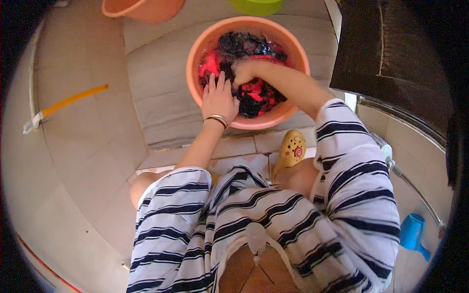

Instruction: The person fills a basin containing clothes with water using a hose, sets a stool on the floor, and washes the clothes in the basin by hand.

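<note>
An orange plastic basin (pixel 303 66) stands before me with wet black and red cloth (pixel 253 91) in water. My left hand (pixel 220 99), a bangle on its wrist, lies over the basin's near left part, its fingers spread and the tips touching the cloth. My right hand (pixel 247 73) reaches in from the right to the middle of the basin. Its fingers are curled down against the dark cloth; whether they grip it is hidden.
Another orange basin (pixel 146 9) and a green basin (pixel 256 5) stand beyond. An orange hose piece (pixel 75 99) is at the left wall. A yellow clog (pixel 293 146) is just below the basin. At the right are a shower head (pixel 384 151) with its hose and a blue plastic dipper (pixel 412 230).
</note>
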Tool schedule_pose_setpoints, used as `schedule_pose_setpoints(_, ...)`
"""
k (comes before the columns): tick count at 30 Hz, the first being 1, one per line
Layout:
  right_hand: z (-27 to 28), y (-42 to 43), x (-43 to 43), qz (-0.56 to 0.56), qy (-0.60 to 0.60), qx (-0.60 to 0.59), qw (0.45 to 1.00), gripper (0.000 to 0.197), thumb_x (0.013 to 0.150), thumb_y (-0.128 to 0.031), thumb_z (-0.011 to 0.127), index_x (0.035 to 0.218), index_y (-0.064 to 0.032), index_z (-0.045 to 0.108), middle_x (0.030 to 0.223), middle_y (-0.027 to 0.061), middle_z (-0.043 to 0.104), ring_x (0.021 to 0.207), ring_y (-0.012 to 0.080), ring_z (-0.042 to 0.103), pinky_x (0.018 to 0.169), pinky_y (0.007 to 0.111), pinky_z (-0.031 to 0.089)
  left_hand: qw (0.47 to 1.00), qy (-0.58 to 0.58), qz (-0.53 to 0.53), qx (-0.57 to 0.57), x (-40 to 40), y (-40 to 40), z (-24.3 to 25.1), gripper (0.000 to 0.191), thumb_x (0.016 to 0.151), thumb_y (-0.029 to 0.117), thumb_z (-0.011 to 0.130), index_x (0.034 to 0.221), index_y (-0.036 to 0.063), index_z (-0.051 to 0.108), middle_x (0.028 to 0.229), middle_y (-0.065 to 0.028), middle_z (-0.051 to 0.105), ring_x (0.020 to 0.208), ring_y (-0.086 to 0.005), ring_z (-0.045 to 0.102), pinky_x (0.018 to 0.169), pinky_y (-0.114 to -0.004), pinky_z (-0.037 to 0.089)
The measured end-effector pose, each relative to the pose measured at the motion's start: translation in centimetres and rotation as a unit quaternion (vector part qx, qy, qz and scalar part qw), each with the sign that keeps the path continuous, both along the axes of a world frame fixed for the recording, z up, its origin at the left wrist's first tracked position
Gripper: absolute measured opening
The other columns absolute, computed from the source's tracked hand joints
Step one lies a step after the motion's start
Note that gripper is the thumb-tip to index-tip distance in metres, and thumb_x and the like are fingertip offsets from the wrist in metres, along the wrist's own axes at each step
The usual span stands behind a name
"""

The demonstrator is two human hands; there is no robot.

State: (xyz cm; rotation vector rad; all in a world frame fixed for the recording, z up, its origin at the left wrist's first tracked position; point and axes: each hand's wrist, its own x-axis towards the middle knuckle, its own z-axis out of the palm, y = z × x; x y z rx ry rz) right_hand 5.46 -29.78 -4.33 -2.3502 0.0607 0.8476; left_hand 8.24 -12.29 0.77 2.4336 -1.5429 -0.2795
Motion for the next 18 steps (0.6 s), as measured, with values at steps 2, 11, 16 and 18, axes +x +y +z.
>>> schedule_pose_setpoints(2, 0.1, -0.7, -0.1, -0.041, 0.066, 0.022, 0.997, 0.046, 0.070, -0.041, 0.064, 0.087, 0.0018, 0.066, 0.091, 0.0191, 0.065, 0.082, 0.0351, 0.062, 0.077, 0.040, 0.048, 0.999, -0.039, -0.008, -0.014, -0.2, -0.1, -1.1, 0.039, 0.069, 0.020, 0.061, 0.104, 0.0018, 0.058, 0.116, -0.0152, 0.054, 0.113, -0.0334, 0.046, 0.092, -0.043, 0.040)
schedule_pose_setpoints(11, 7.3, -0.1, -3.8, -0.113, -0.221, -0.150, 0.957, 0.036, 0.072, -0.028, 0.070, 0.092, -0.0017, 0.055, 0.092, 0.0158, 0.059, 0.079, 0.0352, 0.060, 0.067, 0.043, 0.048, 0.996, 0.087, 0.031, -0.019, 0.1, 1.2, -0.2, 0.015, 0.069, 0.019, 0.059, 0.068, 0.0058, 0.052, 0.073, -0.0124, 0.052, 0.066, -0.0333, 0.056, 0.061, -0.045, 0.044)
schedule_pose_setpoints(16, 1.3, 2.7, -3.2, -0.005, -0.392, -0.226, 0.892, 0.038, 0.073, -0.028, 0.064, 0.100, -0.0046, 0.052, 0.107, 0.0119, 0.052, 0.113, 0.0267, 0.043, 0.091, 0.046, 0.038, 0.995, 0.081, 0.050, 0.010, -0.1, 0.2, -0.2, 0.017, 0.074, 0.021, 0.058, 0.073, 0.0050, 0.053, 0.076, -0.0138, 0.051, 0.066, -0.0346, 0.056, 0.061, -0.046, 0.045)
schedule_pose_setpoints(18, 0.7, 2.3, -1.2, 0.013, -0.299, -0.212, 0.930, 0.027, 0.077, -0.022, 0.058, 0.097, -0.0041, 0.056, 0.099, 0.0129, 0.058, 0.103, 0.0287, 0.054, 0.083, 0.045, 0.044, 0.995, 0.055, 0.061, 0.060, 0.1, -0.2, 0.0, 0.018, 0.077, 0.022, 0.057, 0.078, 0.0041, 0.054, 0.089, -0.0160, 0.057, 0.070, -0.0348, 0.059, 0.064, -0.045, 0.048)
